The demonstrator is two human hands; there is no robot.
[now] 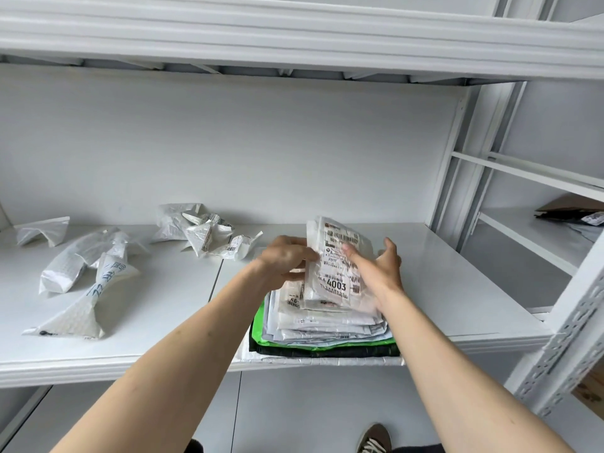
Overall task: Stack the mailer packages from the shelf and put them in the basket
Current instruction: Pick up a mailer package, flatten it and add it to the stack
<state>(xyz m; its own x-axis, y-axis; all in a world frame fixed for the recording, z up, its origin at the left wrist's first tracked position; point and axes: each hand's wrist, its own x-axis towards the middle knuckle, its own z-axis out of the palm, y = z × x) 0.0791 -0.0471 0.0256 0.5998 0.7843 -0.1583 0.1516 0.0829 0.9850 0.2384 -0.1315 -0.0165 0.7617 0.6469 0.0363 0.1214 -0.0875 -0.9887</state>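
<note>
both hands steady a labelled mailer atop the stack on the shelf: left hand pinching its near edge, right hand loosely spread against its face. the slick pile overhangs below the wrists and could slide off. loose mailers lie left of the left hand.

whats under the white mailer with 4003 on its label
A stack of flat white mailers, then a green mailer and a black one. Their faces and exact count are covered.
</note>
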